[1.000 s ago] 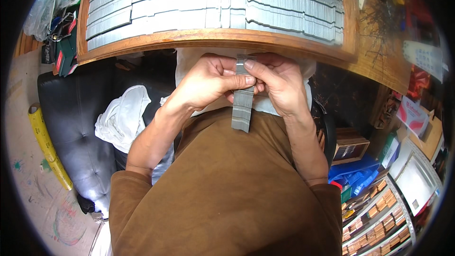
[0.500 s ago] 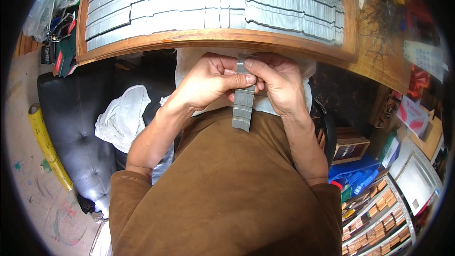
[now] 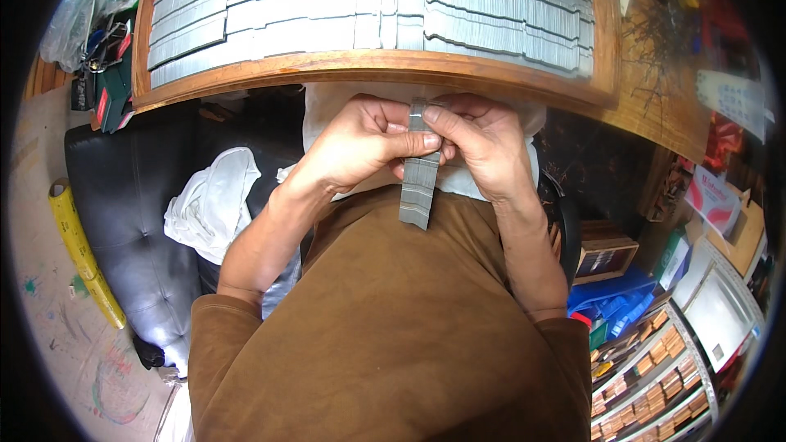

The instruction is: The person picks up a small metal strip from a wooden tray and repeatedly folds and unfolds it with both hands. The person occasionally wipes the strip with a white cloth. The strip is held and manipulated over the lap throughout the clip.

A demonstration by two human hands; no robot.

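A narrow stack of thin grey metal pieces (image 3: pixel 418 192) stands between my hands, its lower end close to my brown shirt. My left hand (image 3: pixel 356 143) is closed on it, the thumb laid across its face and the fingers mostly behind. Closed at the upper part is my right hand (image 3: pixel 487 139), its thumb pressing near the top end and its other fingers partly hidden. Just beyond both hands is a wooden tray (image 3: pixel 352 65) filled with rows of similar grey metal pieces (image 3: pixel 303 12).
A black padded seat (image 3: pixel 123 213) with a white cloth (image 3: pixel 214 203) is at left, near a yellow tube (image 3: pixel 86 258). On the right are a small wooden box (image 3: pixel 606 250), blue plastic (image 3: pixel 614 299) and a rack holding small wooden blocks (image 3: pixel 655 368). White cloth lies beneath my hands.
The stack's lower end has shifted slightly left and down. My right thumb sits a touch lower, and my right forearm has moved a little. Both hands keep their hold.
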